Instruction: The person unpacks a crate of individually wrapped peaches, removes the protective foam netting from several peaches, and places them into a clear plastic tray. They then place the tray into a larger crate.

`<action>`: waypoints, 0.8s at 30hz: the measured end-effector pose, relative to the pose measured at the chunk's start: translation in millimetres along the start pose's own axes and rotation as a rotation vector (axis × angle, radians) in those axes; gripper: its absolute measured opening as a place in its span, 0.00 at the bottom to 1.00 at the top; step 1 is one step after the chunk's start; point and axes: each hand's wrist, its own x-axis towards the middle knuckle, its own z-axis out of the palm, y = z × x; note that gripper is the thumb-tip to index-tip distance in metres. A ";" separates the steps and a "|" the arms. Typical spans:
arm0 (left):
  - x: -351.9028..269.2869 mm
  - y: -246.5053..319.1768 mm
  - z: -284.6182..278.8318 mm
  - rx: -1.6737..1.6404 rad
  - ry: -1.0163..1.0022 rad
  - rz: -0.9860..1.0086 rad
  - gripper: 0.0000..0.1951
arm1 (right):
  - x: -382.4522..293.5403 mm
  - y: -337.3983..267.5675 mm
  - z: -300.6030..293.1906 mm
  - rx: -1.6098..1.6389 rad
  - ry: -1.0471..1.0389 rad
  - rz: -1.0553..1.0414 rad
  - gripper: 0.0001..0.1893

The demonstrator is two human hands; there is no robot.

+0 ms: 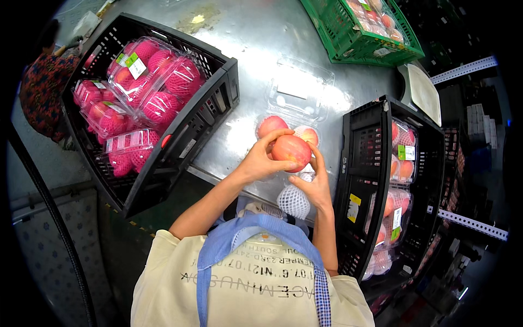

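Between my two hands, above the metal table, is a bare red apple. My left hand grips its left side with thumb and fingers. On the other side, the fingers of my right hand touch it, the thumb lower down. Beneath lies an open clear plastic clamshell box, its lid spread towards the far side. One apple sits in its left part and another apple at its right. White foam fruit nets lie at the near table edge below my right hand.
At left, a black crate holds packed boxes of apples in pink nets. Another black crate with boxed apples stands close at right. A green crate is at the back right, near a pale scale-like plate. A person is at far left.
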 end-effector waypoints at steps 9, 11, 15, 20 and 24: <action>-3.6 2.1 -1.2 0.054 0.028 -0.089 0.29 | -0.5 3.8 3.6 -0.034 0.037 0.008 0.42; -4.6 2.5 -2.0 -0.046 0.026 -0.148 0.29 | -2.1 3.7 3.4 -0.039 0.047 0.021 0.41; -5.6 8.3 -0.8 -0.247 0.037 -0.271 0.32 | -4.0 4.3 -0.1 -0.034 0.057 0.032 0.41; -9.3 6.2 0.6 -0.037 -0.035 -0.194 0.35 | -6.0 3.1 -1.8 -0.033 0.050 0.034 0.41; -11.9 7.1 2.4 -0.031 -0.063 -0.118 0.41 | -7.9 1.0 -2.6 -0.006 0.059 0.028 0.41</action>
